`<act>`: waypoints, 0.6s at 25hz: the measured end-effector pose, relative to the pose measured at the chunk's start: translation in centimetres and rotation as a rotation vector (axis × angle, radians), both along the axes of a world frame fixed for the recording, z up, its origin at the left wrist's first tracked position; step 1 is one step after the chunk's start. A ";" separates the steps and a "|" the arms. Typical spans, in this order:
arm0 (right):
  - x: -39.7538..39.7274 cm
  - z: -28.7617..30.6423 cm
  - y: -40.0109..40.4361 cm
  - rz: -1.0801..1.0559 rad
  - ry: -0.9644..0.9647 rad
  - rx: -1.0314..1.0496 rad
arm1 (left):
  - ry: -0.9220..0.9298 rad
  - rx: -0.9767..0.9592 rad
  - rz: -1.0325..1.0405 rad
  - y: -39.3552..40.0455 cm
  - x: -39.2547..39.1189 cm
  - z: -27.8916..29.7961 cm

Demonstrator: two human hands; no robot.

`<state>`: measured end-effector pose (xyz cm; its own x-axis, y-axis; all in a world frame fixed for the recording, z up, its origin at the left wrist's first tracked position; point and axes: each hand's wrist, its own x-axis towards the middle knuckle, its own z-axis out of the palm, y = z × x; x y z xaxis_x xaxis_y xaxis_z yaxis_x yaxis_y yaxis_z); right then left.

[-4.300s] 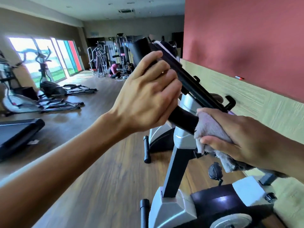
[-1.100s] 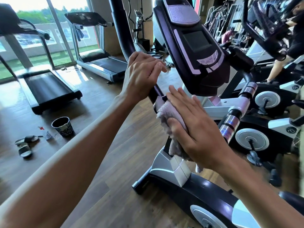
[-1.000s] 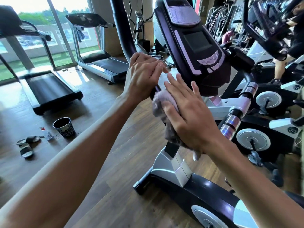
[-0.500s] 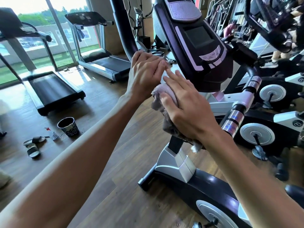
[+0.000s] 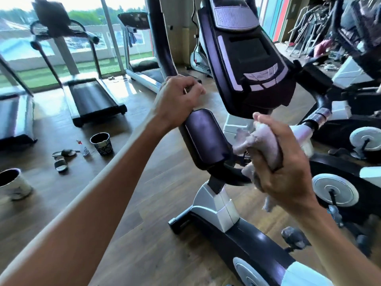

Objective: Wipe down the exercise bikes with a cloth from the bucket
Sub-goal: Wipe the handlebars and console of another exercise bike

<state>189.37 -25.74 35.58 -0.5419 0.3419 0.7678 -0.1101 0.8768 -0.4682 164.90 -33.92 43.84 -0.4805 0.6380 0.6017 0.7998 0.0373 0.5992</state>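
A black and silver exercise bike (image 5: pixel 218 205) fills the middle of the head view, its console (image 5: pixel 245 56) tilted above. My left hand (image 5: pixel 177 102) grips the black handlebar just above its padded arm rest (image 5: pixel 204 139). My right hand (image 5: pixel 276 162) grips a bunched pale pink cloth (image 5: pixel 266 139) just right of the pad, below the console. Cloth ends hang out under my palm. On the floor to the left stands a dark patterned bucket (image 5: pixel 102 143).
Two treadmills (image 5: pixel 92 98) stand by the windows at the left. A pale bucket (image 5: pixel 12 183) sits at the left edge, with sandals (image 5: pixel 61 157) and a small packet near the dark bucket. More bikes (image 5: pixel 350 141) crowd the right side.
My right hand slid the cloth down off the handlebar post to the right of the pad and closed around it. My left hand kept its grip on the handlebar.
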 end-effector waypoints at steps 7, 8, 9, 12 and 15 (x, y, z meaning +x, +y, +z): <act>-0.9 -0.8 -0.1 -0.195 -0.518 0.454 | 0.241 -0.372 0.500 1.0 6.3 -2.2; -1.4 -0.8 -0.3 -0.226 -0.479 0.447 | 0.279 -0.430 0.531 1.1 6.4 -2.0; -1.7 -1.1 -0.4 -0.248 -0.450 0.439 | 0.315 -0.472 0.547 1.1 6.4 -1.8; 0.3 -3.3 1.0 -0.119 -0.379 0.604 | 0.350 -0.529 0.561 0.9 6.9 -1.7; 0.2 -3.3 0.8 -0.132 -0.353 0.617 | 0.380 -0.565 0.598 1.2 7.0 -2.2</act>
<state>189.61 -24.95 32.27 -0.7775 -0.0179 0.6286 0.0810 0.9884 0.1284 171.94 -32.76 41.67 -0.6595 0.5941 0.4606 0.6924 0.7186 0.0646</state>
